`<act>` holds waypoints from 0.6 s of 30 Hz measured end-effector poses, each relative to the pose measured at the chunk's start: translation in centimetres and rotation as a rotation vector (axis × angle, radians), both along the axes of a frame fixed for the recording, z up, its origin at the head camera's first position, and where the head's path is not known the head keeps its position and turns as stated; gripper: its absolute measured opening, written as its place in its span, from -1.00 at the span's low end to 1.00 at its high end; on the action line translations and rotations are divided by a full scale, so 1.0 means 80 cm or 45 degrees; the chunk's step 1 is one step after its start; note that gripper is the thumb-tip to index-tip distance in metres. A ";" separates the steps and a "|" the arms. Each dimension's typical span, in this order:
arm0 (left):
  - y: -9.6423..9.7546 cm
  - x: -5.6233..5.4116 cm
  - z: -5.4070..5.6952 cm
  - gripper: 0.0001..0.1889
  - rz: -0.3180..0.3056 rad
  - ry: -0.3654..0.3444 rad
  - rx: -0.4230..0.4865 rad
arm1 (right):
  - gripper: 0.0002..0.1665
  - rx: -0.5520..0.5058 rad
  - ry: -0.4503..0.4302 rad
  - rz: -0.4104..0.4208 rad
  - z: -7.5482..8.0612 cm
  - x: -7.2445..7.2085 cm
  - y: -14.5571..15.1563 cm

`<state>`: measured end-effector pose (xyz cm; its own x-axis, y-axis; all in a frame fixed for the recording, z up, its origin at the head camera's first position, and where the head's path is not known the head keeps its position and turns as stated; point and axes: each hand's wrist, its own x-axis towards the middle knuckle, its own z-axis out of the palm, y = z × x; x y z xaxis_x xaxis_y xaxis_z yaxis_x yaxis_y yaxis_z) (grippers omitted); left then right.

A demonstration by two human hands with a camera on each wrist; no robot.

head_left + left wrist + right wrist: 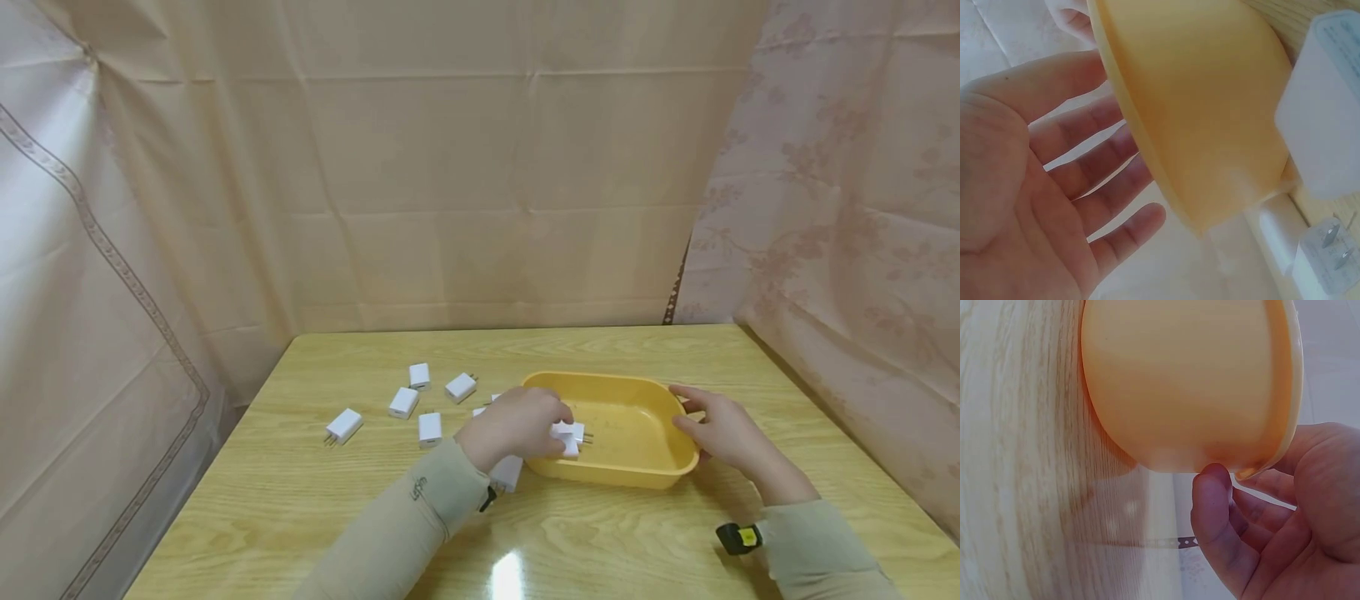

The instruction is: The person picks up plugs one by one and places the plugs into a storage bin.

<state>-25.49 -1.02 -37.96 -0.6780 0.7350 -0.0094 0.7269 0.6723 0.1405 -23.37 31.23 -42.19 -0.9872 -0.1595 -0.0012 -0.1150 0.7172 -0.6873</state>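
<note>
1. Left sleeve [397,529] nearest; left hand [516,423] over tray [618,477] edge, can't tell grip.
2. Right hand [726,432] pinches tray end.
3. Some chargers [578,432] inside by left hand; several remain on desk [262,517], left of it.

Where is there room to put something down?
Bare table in front of the yellow tray, between the sleeves. Another strip lies behind the tray, before the curtain. Inside the tray, the end by the right hand is bare. It's crowded around the left hand: white plugs beside and inside the tray.
</note>
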 end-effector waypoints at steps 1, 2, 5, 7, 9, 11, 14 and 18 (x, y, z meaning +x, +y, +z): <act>-0.001 0.000 0.001 -0.66 0.006 -0.003 0.005 | -0.30 0.002 -0.001 0.001 0.000 0.000 0.000; -0.001 0.000 0.001 -0.65 0.009 -0.003 0.009 | -0.30 0.002 -0.001 0.001 0.000 0.000 0.000; -0.005 0.001 0.005 -0.62 0.024 -0.005 0.022 | -0.30 -0.002 -0.008 -0.004 0.000 0.001 -0.001; -0.009 0.001 0.008 -0.61 0.038 -0.007 0.036 | -0.30 -0.003 -0.010 -0.003 0.001 0.001 -0.001; -0.015 0.001 0.009 -0.60 0.056 -0.010 0.054 | -0.30 -0.003 -0.014 -0.006 0.001 0.001 -0.001; -0.021 0.000 0.011 -0.60 0.081 -0.018 0.083 | -0.29 0.000 -0.017 -0.005 0.001 0.001 -0.001; -0.031 -0.002 0.012 -0.59 0.107 -0.018 0.129 | -0.29 0.000 -0.017 -0.004 0.001 0.000 -0.001; -0.042 -0.006 0.015 -0.58 0.141 -0.008 0.175 | -0.30 -0.006 -0.006 -0.004 0.000 0.000 0.000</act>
<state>-25.95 -4.37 -36.77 -0.7551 0.6505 0.0815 0.6483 0.7224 0.2407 -23.34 31.20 -42.22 -0.9877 -0.1561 -0.0046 -0.1096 0.7141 -0.6915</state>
